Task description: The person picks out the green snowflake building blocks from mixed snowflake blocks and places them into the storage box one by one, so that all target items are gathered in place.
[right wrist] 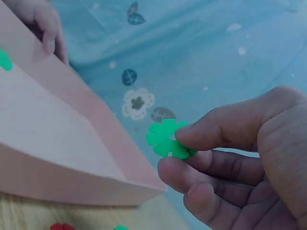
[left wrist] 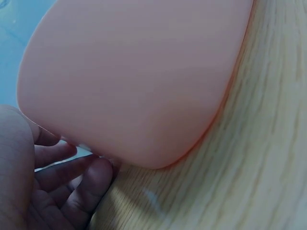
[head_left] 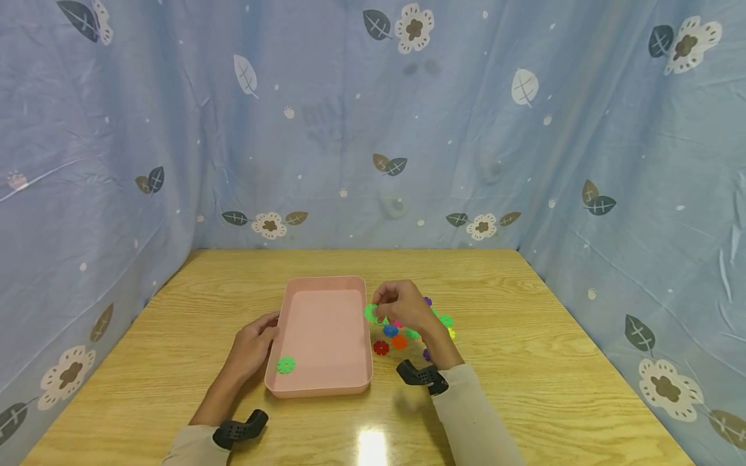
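My right hand (head_left: 402, 304) pinches a green snowflake building disc (right wrist: 165, 139) between thumb and fingers, just beside the right rim of a pink plastic tray (head_left: 317, 310). Against the tray's left outer wall rests my left hand (head_left: 252, 346), its bent fingertips touching the side in the left wrist view. Inside the tray, near the front left corner, lies another green disc (head_left: 286, 365). Loose discs are spread under and around my right hand, among them a blue disc (head_left: 390, 331), an orange disc (head_left: 399, 342) and a red disc (head_left: 381, 348).
The tray stands on a wood-grain table (head_left: 559, 362). More discs, including a yellow disc (head_left: 451, 333) and a purple disc (head_left: 428, 301), lie partly behind the right wrist. A patterned blue curtain (head_left: 350, 142) closes off the back and both sides.
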Motion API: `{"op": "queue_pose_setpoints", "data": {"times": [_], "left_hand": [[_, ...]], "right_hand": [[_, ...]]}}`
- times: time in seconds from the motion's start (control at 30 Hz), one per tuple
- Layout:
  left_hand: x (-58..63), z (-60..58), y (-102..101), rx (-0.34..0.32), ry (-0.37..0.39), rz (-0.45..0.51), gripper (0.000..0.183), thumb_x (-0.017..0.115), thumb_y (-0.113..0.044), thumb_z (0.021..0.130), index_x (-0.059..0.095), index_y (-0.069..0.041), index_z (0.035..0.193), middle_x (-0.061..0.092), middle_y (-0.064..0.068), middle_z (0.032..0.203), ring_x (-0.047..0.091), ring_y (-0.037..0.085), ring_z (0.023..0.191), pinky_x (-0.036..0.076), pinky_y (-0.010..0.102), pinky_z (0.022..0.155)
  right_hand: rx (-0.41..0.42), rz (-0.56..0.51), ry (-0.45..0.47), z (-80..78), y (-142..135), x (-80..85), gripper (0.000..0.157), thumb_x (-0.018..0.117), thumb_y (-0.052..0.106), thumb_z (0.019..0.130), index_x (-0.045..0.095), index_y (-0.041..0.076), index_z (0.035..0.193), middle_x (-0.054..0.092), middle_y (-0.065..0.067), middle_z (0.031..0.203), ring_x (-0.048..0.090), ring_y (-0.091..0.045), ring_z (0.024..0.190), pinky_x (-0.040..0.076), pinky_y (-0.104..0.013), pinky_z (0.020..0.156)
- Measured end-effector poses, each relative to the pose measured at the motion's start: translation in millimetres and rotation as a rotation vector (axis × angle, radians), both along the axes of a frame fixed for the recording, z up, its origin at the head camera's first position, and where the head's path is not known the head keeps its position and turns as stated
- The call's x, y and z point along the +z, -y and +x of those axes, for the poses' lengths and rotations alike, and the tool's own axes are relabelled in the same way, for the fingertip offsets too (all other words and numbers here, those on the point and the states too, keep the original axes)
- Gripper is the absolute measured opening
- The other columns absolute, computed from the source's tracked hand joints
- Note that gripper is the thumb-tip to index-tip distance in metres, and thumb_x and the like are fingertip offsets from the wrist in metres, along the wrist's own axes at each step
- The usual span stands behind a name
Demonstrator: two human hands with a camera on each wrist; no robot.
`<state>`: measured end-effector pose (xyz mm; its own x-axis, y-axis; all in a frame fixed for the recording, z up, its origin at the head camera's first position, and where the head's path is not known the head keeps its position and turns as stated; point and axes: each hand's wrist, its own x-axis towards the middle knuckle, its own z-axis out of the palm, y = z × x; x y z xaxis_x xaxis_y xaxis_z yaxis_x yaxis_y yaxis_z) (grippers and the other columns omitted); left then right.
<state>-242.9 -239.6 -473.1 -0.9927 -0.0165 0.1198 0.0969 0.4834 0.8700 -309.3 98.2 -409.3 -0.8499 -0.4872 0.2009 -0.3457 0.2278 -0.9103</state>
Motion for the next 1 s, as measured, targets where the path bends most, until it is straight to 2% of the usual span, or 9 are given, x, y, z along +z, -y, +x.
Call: {"op": "queue_pose_setpoints", "data": {"times": [0.13, 0.37, 0.57, 0.67, 0.8, 0.9, 1.0], "left_hand": [[0.7, -0.3, 0.1, -0.002, -0.002, 0.006, 0.048, 0.042, -0.019, 0.108, 0.044, -0.001, 0.151, 0.055, 0.024, 0.144, 0.054, 0.041, 0.132, 0.046, 0.053, 0.108], [0.2, 0.1, -0.4, 0.0, 0.004, 0.011, 0.048, 0.042, -0.019, 0.107, 0.044, -0.001, 0.152, 0.055, 0.024, 0.144, 0.055, 0.041, 0.131, 0.047, 0.052, 0.107], [0.0, 0.0, -1.1, 0.005, 0.003, 0.016, 0.047, 0.042, -0.019, 0.107, 0.045, -0.001, 0.151, 0.055, 0.024, 0.143, 0.055, 0.04, 0.13, 0.047, 0.052, 0.107], [0.1, 0.1, -1.1, -0.001, -0.001, 0.012, 0.048, 0.042, -0.02, 0.108, 0.044, -0.001, 0.151, 0.055, 0.024, 0.143, 0.055, 0.041, 0.13, 0.047, 0.053, 0.107], [0.1, 0.4, -0.9, -0.006, -0.003, 0.011, 0.048, 0.042, -0.02, 0.108, 0.044, 0.0, 0.151, 0.055, 0.024, 0.143, 0.055, 0.042, 0.131, 0.046, 0.053, 0.107], [0.1, 0.4, -0.8, -0.003, -0.001, 0.013, 0.048, 0.042, -0.02, 0.108, 0.044, 0.0, 0.151, 0.055, 0.024, 0.143, 0.054, 0.041, 0.131, 0.046, 0.053, 0.107], [0.2, 0.6, -0.7, -0.002, 0.003, 0.013, 0.048, 0.041, -0.02, 0.108, 0.044, 0.0, 0.152, 0.055, 0.025, 0.143, 0.055, 0.041, 0.131, 0.047, 0.053, 0.107]], "right_hand": [[0.016, -0.033, -0.011, 7.3, 2.7, 11.8, 0.008, 0.064, -0.008, 0.087, 0.064, -0.012, 0.093, 0.064, -0.035, 0.079, 0.058, -0.02, 0.052, 0.044, -0.025, 0.046], [0.009, -0.086, -0.065, 30.9, 9.8, 37.9, 0.009, 0.065, -0.008, 0.083, 0.064, -0.013, 0.09, 0.064, -0.033, 0.077, 0.062, -0.016, 0.054, 0.049, -0.027, 0.048], [0.013, -0.088, -0.064, 17.0, 15.6, 21.9, 0.007, 0.064, -0.008, 0.087, 0.066, -0.013, 0.091, 0.064, -0.037, 0.08, 0.062, -0.016, 0.055, 0.049, -0.025, 0.049], [0.009, -0.089, -0.074, 11.8, 19.0, 15.0, 0.006, 0.067, -0.004, 0.09, 0.067, -0.01, 0.092, 0.066, -0.033, 0.08, 0.064, -0.024, 0.057, 0.05, -0.028, 0.049], [0.001, -0.095, -0.072, 9.8, 24.8, 9.8, 0.006, 0.07, 0.0, 0.089, 0.069, -0.005, 0.091, 0.069, -0.025, 0.077, 0.067, -0.031, 0.059, 0.052, -0.037, 0.048], [0.009, -0.085, -0.076, 11.4, 30.1, 9.0, 0.004, 0.072, 0.0, 0.088, 0.069, -0.002, 0.089, 0.069, -0.019, 0.075, 0.067, -0.027, 0.059, 0.053, -0.044, 0.049], [0.026, -0.08, -0.087, 13.9, 35.6, 9.7, 0.003, 0.071, 0.0, 0.088, 0.069, -0.001, 0.09, 0.069, -0.016, 0.074, 0.068, -0.031, 0.061, 0.055, -0.055, 0.054]]}}
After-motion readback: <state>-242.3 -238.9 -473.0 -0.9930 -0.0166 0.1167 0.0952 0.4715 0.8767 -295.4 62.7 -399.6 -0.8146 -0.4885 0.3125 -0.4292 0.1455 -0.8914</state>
